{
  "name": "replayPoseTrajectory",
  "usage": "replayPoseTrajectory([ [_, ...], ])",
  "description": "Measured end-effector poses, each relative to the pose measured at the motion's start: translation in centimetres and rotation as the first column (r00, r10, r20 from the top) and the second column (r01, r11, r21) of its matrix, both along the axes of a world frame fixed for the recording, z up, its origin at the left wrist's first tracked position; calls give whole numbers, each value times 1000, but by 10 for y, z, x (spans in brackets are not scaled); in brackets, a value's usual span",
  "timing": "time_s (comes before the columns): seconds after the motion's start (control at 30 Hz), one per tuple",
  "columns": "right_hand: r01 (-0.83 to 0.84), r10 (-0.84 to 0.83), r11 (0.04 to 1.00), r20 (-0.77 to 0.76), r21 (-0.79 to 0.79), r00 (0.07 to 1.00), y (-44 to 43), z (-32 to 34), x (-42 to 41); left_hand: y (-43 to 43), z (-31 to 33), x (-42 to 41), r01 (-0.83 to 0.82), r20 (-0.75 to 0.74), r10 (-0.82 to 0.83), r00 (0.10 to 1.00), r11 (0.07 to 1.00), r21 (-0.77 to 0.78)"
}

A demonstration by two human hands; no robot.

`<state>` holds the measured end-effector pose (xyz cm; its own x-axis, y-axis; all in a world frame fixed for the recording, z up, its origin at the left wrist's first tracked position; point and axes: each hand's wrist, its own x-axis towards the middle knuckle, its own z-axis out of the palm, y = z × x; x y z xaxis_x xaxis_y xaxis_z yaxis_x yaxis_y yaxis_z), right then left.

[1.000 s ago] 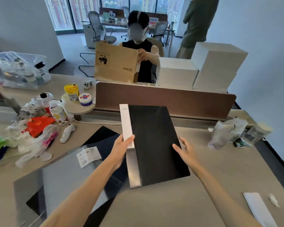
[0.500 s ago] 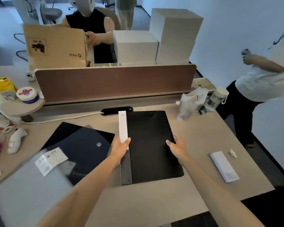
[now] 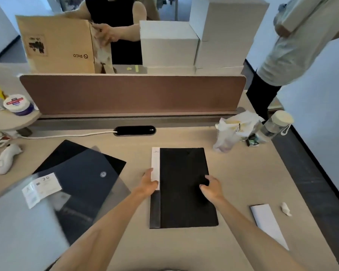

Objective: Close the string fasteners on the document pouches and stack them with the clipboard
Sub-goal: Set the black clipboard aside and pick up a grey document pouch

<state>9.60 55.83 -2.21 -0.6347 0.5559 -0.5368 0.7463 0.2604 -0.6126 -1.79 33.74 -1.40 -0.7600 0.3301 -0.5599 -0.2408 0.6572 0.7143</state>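
A black clipboard (image 3: 182, 169) with a white label strip along its left side lies flat on the desk (image 3: 243, 173) in front of me. My left hand (image 3: 148, 183) grips its left edge over the white strip. My right hand (image 3: 211, 189) holds its right edge with curled fingers. To the left lies a dark document pouch (image 3: 82, 169) with a round button fastener (image 3: 103, 174); no string shows around it. A translucent grey pouch (image 3: 18, 222) with a white label (image 3: 41, 188) overlaps its near corner.
A brown divider (image 3: 133, 94) closes off the back of the desk, with a cable port (image 3: 134, 130) before it. A plastic bag (image 3: 231, 130) and bottle (image 3: 274, 126) stand back right. A white paper strip (image 3: 268, 225) lies right. A person (image 3: 294, 45) stands at the desk's right end.
The clipboard has come down from a raised tilt to lie flat on the desk, both hands still on its edges. My view has dropped and turned right.
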Motion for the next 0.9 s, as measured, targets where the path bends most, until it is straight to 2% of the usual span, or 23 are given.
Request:
replayPoseTrajectory([
  [0.17,-212,215,965,2,153,977,-15,-8,-12,-26,-4,4,-25,-40,22,999,997,-67],
  [0.3,-361,382,904,-50,230,923,-44,-11,-26,-58,-2,14,0,-138,-26,990,983,-185],
  [0.37,-408,435,881,-70,240,898,-66,-10,-32,-74,-1,23,-14,-160,-17,987,981,-194],
  [0.5,-498,533,836,-128,230,836,-113,-5,-42,-122,1,32,-42,-171,9,985,980,-194],
  [0.63,-594,626,776,-148,213,765,-162,0,-48,-174,6,41,-159,-214,116,970,969,-191],
  [0.9,-661,661,750,-69,27,747,-258,10,-63,-283,5,57,-306,-270,245,931,927,-215],
])
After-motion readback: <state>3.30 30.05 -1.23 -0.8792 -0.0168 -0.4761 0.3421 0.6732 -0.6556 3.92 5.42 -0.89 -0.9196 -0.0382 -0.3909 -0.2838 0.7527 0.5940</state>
